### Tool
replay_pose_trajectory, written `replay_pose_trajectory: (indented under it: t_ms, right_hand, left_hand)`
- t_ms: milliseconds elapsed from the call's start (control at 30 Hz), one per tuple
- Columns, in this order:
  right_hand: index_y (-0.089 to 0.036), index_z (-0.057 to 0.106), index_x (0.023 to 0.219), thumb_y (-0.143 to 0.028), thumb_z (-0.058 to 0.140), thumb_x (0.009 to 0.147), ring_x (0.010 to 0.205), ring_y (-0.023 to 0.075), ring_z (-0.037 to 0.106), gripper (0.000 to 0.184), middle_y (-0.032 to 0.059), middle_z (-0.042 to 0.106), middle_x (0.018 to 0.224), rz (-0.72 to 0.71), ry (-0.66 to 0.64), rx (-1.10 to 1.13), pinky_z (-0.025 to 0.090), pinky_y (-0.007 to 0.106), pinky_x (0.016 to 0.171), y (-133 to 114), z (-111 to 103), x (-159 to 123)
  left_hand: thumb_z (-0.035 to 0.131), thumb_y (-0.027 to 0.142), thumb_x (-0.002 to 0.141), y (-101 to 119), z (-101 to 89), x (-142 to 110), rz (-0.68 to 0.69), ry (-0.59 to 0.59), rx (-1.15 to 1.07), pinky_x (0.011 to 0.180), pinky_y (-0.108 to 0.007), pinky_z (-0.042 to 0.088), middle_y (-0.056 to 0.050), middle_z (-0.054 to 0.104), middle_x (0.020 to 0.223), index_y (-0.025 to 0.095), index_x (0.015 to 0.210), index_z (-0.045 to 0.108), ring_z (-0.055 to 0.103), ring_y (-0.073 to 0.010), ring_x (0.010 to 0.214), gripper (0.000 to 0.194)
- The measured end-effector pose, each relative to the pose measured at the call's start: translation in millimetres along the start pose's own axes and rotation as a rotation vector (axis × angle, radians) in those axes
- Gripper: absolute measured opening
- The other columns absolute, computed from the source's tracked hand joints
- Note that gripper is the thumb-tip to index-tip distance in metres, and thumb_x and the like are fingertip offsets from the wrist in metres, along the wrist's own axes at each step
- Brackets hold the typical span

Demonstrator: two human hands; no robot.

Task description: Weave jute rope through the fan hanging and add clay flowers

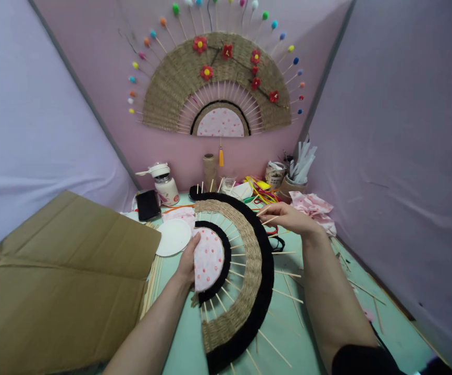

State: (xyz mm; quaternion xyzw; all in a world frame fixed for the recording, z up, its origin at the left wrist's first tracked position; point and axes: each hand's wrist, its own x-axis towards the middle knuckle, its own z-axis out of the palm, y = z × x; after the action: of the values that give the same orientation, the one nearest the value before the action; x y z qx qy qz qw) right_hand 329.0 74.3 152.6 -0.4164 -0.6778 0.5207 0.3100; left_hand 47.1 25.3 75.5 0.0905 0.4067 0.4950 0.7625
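A half-round woven fan point(252, 255) stands turned on its side over the table, with a tan woven band, a black outer band and thin wooden sticks poking out past the rim. My left hand point(189, 260) grips its straight side at the white centre with pink dots point(209, 259), thumb on the front and the other fingers hidden behind. At the upper right of the black band, my right hand point(284, 214) has its fingers closed on the rim among the stick ends. A loop of black cord point(277, 243) hangs just below that hand.
A bent cardboard sheet point(65, 281) covers the left side, beside a white disc point(174, 237) and a phone point(148, 204). Jars point(293, 186) and coloured strips point(263, 192) line the back. Loose sticks point(368, 291) lie at right. A larger decorated fan point(163, 96) hangs on the wall.
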Motion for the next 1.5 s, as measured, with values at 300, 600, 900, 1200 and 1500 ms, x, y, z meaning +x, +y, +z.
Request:
replay_pose_trajectory:
  t_ms: [300, 600, 900, 1200, 1500]
  right_hand:
    - [-0.017, 0.068, 0.086, -0.042, 0.068, 0.072, 0.061, 0.0112, 0.051, 0.029, 0.0012, 0.062, 0.071, 0.015, 0.025, -0.007, 0.037, 0.024, 0.054, -2, -10, -10]
    - [-0.016, 0.066, 0.089, -0.047, 0.067, 0.072, 0.06, 0.0102, 0.045, 0.035, -0.0009, 0.054, 0.067, -0.017, 0.148, -0.02, 0.034, 0.024, 0.055, 6, -22, -16]
    - [-0.016, 0.063, 0.086, -0.046, 0.067, 0.074, 0.059, 0.0091, 0.043, 0.032, -0.0021, 0.051, 0.066, -0.065, 0.2, 0.004, 0.032, 0.023, 0.055, 7, -25, -17]
    - [-0.017, 0.065, 0.083, -0.049, 0.064, 0.075, 0.061, 0.0102, 0.044, 0.033, -0.0012, 0.052, 0.067, -0.031, 0.155, -0.085, 0.033, 0.024, 0.056, -3, -21, -22]
    - [-0.016, 0.067, 0.084, -0.049, 0.064, 0.074, 0.068, 0.0124, 0.052, 0.034, 0.0019, 0.062, 0.078, 0.053, -0.017, -0.103, 0.039, 0.026, 0.062, -5, -8, -9]
  left_hand:
    - [0.05, 0.032, 0.088, 1, 0.0, 4, -0.007, -0.003, 0.007, 0.084, -0.04, 0.053, -0.015, 0.073, 0.09, 0.005, 0.123, 0.053, 0.071, -0.0263, 0.079, 0.045]
    - [0.05, 0.031, 0.088, 1, 3.9, 2, 0.02, 0.037, 0.016, 0.085, -0.039, 0.053, -0.014, 0.073, 0.09, 0.006, 0.125, 0.051, 0.071, -0.0259, 0.08, 0.045]
    - [0.05, 0.031, 0.088, 0, 4.1, 3, 0.045, 0.048, 0.01, 0.082, -0.038, 0.054, -0.013, 0.074, 0.087, 0.006, 0.123, 0.052, 0.071, -0.0247, 0.075, 0.043]
    - [0.048, 0.032, 0.089, 2, 6.6, 0, 0.061, 0.05, -0.008, 0.087, -0.039, 0.052, -0.014, 0.074, 0.087, 0.004, 0.123, 0.053, 0.07, -0.0265, 0.086, 0.045]
    - [0.049, 0.034, 0.089, 1, 2.6, 5, 0.062, 0.032, -0.039, 0.088, -0.04, 0.052, -0.015, 0.073, 0.092, 0.005, 0.125, 0.052, 0.07, -0.0264, 0.085, 0.047]
